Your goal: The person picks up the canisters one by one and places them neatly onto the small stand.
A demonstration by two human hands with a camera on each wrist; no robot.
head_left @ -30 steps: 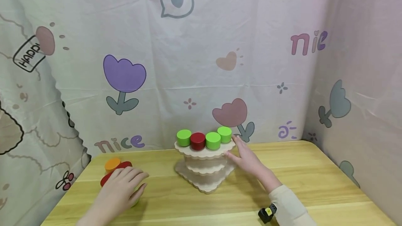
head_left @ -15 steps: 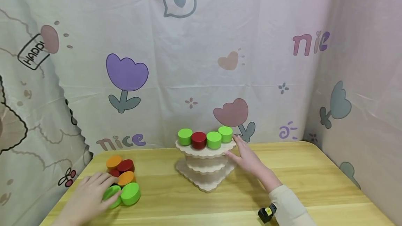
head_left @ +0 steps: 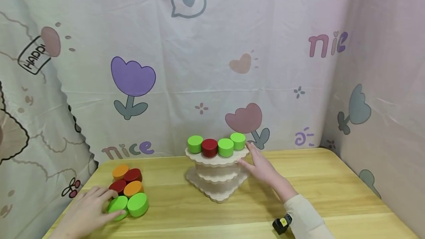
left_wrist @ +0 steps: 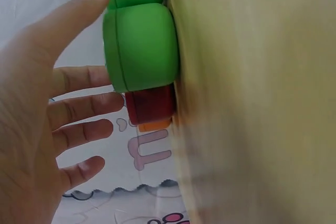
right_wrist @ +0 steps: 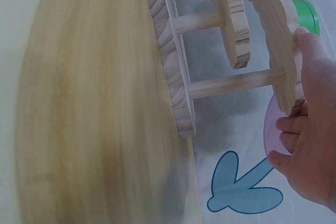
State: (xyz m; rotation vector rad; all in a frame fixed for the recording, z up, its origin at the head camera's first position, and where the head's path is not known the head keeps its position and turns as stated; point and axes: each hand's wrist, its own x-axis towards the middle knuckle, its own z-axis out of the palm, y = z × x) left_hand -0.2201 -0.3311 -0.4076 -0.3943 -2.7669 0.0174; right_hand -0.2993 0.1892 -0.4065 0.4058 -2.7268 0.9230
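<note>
My left hand (head_left: pixel 84 209) is around the near-left green round box (head_left: pixel 117 206), thumb and forefinger apart on either side. In the left wrist view its fingers (left_wrist: pixel 86 103) are spread and nearly straight, and a lid seam runs round the green box (left_wrist: pixel 142 48). Beside it sit another green box (head_left: pixel 138 205), two dark red ones (head_left: pixel 132 175) and two orange ones (head_left: pixel 120 172). My right hand (head_left: pixel 263 165) grips the right edge of a tiered wooden stand (head_left: pixel 217 161), thumb against the scalloped top tier (right_wrist: pixel 286 51). On that tier stand three green boxes (head_left: pixel 225 147) and a red one (head_left: pixel 209 148).
The wooden table (head_left: pixel 186 217) reaches back to a printed cloth (head_left: pixel 199 65), which also hangs at both sides. A small black and yellow device (head_left: pixel 282 225) is at my right sleeve (head_left: pixel 307 215).
My left hand has moved left and toward me, uncovering the cluster of round boxes, and now lies around the near-left green one. My right hand has stayed on the stand.
</note>
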